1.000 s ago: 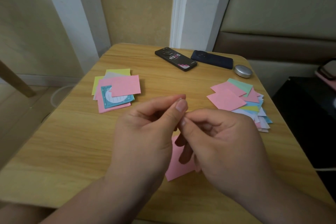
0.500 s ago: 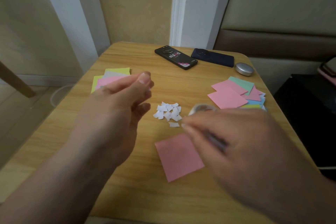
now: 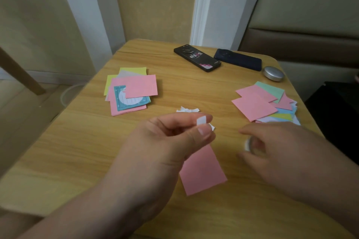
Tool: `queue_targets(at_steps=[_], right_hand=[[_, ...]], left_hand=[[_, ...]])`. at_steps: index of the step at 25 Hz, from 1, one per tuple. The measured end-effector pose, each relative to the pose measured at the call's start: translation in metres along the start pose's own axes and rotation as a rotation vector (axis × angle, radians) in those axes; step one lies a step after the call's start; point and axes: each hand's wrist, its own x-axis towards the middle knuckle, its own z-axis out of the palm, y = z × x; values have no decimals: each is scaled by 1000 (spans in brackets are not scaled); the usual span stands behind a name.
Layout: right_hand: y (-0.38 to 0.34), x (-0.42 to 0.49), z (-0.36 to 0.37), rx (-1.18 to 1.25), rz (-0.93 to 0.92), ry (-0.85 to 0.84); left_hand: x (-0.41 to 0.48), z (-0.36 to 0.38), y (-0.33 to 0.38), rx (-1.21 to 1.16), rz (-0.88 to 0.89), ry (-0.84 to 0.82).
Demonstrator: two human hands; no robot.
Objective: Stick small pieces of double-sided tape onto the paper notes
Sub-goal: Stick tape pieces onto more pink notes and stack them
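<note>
— Tape piece (image 3: 201,122): where is it?
— Pinched by the left hand's (image 3: 167,141) thumb and forefinger, just above the pink note (image 3: 203,172) on the surface (image 3: 77,151). Right of the note, the blurred right hand (image 3: 287,153) curls round the tape roll (image 3: 248,144).
— Step?
— Piece not yet stuck; next, I judge, lower and press it flat onto the note.
— Writing?
— Black phone (image 3: 197,60) beyond the note: marks unreadable.

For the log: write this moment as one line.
left hand pinches tape piece | right hand holds tape roll | pink note on table
</note>
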Motion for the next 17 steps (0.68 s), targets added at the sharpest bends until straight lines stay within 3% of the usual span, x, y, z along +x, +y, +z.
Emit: queue_targets(at_steps=[1, 3, 6, 8, 17], right_hand=[[-2, -4, -2, 78, -58, 103], [-13, -10, -15, 484, -76, 235], [-31, -13, -23, 1117, -7, -24], [-31, -12, -16, 1202, -2, -103], [-29, -11, -4, 1212, -29, 173]], left_hand=[[-1, 1, -2, 39, 8, -20], [-3, 3, -7, 103, 38, -73], [-8, 5, -13, 222, 102, -175], [-11, 6, -16, 250, 132, -235], [-15, 9, -21, 406, 361, -276]])
